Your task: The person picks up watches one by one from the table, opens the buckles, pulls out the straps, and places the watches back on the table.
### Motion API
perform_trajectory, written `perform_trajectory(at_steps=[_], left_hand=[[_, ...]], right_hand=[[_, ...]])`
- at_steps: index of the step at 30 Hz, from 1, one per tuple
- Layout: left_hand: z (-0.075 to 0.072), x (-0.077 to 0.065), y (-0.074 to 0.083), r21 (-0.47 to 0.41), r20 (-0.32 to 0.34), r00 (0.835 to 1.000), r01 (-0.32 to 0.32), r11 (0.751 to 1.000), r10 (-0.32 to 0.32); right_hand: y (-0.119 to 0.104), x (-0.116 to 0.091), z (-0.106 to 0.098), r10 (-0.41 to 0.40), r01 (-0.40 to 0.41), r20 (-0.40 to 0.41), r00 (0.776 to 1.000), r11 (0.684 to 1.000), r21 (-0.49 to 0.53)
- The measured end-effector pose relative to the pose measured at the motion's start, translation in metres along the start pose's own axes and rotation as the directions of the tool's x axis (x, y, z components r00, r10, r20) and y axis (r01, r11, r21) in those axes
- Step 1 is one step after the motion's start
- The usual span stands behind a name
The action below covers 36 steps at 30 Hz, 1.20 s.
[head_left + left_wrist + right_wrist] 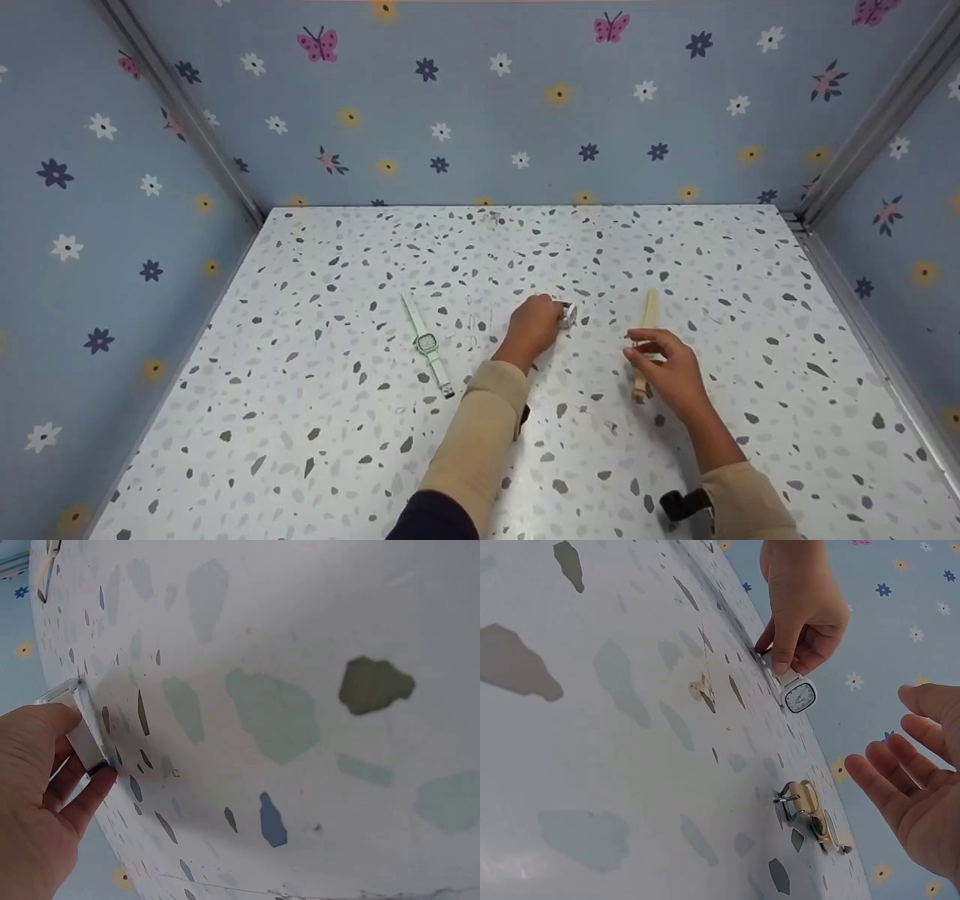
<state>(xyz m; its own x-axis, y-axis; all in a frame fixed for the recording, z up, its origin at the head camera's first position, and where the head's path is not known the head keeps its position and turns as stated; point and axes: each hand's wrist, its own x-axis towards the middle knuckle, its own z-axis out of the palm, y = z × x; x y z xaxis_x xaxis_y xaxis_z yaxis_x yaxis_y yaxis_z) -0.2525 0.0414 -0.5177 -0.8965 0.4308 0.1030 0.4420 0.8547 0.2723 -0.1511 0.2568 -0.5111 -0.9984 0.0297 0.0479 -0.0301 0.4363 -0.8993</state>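
Near the middle of the table, my left hand [534, 326] pinches a white wristwatch [800, 696] by its strap. Its square dial faces out past the fingers in the right wrist view. The white strap [86, 735] sits between thumb and fingers, low over the tabletop. My right hand [671, 371] hovers above a cream wristwatch [651, 307] and covers its middle in the head view. Loosely bent and apart, the fingers [892, 780] of that hand hold nothing. The cream watch's buckle and loop [802, 799] show in the right wrist view.
A pale green wristwatch [427, 343] lies stretched out to the left of my left hand. The speckled white table [300, 465] is bounded by a flowered blue back wall [487, 97] and side panels. A black wrist mount [679, 506] sticks out from my right sleeve.
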Motion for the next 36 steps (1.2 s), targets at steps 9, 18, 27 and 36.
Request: perform_trajectory(at_steps=[9, 18, 27, 36], left_hand=[[-0.003, -0.008, -0.004, -0.049, -0.016, 1.000, -0.021, 0.999, 0.020], [-0.009, -0.016, -0.006, -0.107, -0.010, 0.995, -0.103, 0.989, 0.103], [-0.018, -0.023, -0.009, -0.196, -0.013, 0.984, -0.175, 0.965, 0.176], [-0.031, -0.031, -0.008, -0.290, -0.005, 0.972, -0.226, 0.930, 0.235]], right_hand=[[0.001, 0.000, 0.001, 0.004, -0.004, 0.004, 1.000, 1.000, 0.004], [0.000, 0.000, 0.002, -0.048, 0.048, 0.026, 0.999, 0.998, -0.034], [-0.001, 0.000, 0.006, -0.134, 0.136, 0.042, 0.990, 0.989, -0.050], [-0.009, 0.000, 0.014, -0.151, 0.152, 0.064, 0.986, 0.988, -0.012]])
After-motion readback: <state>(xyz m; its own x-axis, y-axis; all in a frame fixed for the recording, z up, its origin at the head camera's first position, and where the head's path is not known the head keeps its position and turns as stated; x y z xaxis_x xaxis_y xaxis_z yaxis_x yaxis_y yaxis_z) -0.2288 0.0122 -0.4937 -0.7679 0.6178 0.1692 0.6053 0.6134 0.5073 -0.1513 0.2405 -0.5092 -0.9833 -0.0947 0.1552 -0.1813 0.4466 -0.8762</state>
